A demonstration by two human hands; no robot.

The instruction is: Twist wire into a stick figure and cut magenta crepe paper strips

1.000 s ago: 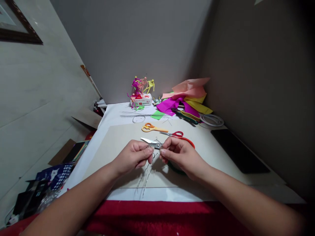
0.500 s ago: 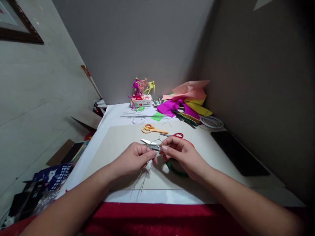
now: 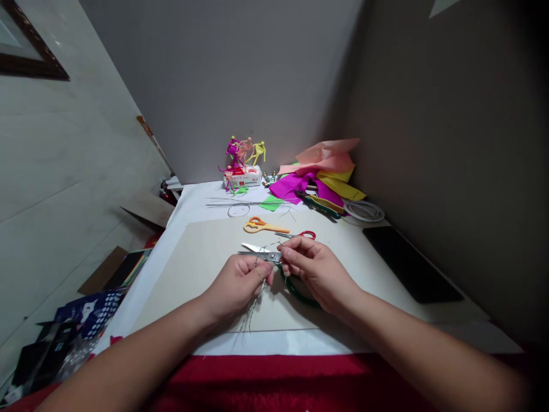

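A thin twisted wire figure is held between my two hands, its loose ends hanging down over the board. My left hand pinches it with thumb and forefinger. On the other side, my right hand pinches its upper part, fingertips close to the left ones. Behind and beneath my hands lie large scissors with blades apart and a green handle, partly covered by the right hand. Just beyond are small red-handled scissors and orange-and-yellow scissors.
Loose wires lie farther back. Small paper-wrapped figures stand on a white box. Coloured crepe paper, green-handled pliers and a white coil are at the back right. A black phone-like slab rests right on the board.
The wire has turned slightly in my fingers, and its hanging ends are now closer together. My view has shifted a little to the right.
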